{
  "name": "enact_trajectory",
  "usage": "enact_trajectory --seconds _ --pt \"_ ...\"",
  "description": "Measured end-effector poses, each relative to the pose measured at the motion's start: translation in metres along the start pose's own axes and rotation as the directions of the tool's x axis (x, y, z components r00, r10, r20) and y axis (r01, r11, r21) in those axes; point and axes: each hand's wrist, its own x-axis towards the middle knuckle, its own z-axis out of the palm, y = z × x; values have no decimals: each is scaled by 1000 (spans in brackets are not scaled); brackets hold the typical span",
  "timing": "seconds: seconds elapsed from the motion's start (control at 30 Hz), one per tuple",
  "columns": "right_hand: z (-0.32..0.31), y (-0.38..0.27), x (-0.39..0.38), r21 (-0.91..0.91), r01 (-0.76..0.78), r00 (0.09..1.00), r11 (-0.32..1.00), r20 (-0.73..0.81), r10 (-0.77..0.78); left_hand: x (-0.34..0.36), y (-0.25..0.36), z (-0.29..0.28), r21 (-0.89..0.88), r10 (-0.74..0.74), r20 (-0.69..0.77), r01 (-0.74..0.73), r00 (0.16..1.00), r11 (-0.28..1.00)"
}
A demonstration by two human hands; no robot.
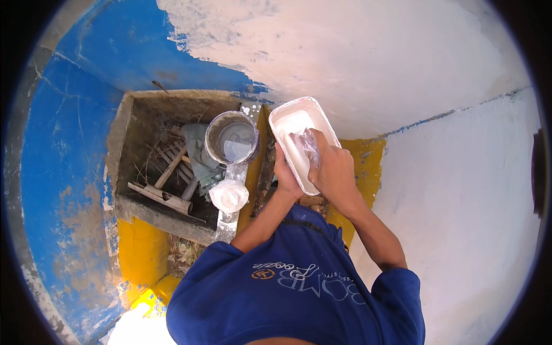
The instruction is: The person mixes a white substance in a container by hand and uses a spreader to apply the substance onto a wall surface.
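Note:
My left hand (286,176) grips the near left side of a white rectangular tub (293,163), which is tilted in front of my body. White paste or paint (292,122) lies in its far end. Over the tub, my right hand (335,172) is closed on a crumpled piece of clear plastic (307,145), which reaches down inside. My right fingertips are partly hidden behind the hand. To the left of the tub, a round bucket (210,144) of cloudy liquid stands on a paint-spotted ledge (235,172). Nearer me on that ledge sits an open white plastic bag (229,196) holding white material.
A concrete trough (127,123) at left contains bamboo pieces (171,168), dry twigs and a grey-green cloth (201,161). Blue painted wall (57,144) rises at far left. White-coated walls (460,201) stand ahead and to the right, with a yellow lower band (363,167).

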Motion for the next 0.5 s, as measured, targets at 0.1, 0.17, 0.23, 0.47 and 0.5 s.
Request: enact_trajectory --seconds 0.1,0.17,0.23,0.47,0.5 --pt "-2 -2 1 119 37 996 992 -82 -27 -1 -1 -4 13 15 15 -15 1000 1000" --pt "-5 -4 5 45 20 1000 999 -6 -19 -2 -1 -1 47 35 10 -35 999 998" --pt "-11 -7 9 -32 7 998 999 70 -4 -3 -2 6 88 36 -23 -34 999 996" --pt "-15 -7 14 6 -20 996 1000 88 20 -3 -2 8 28 65 59 -66 996 997" --pt "-16 -6 16 -3 -83 993 997 80 83 -2 -1 10 71 70 56 -74 996 995"
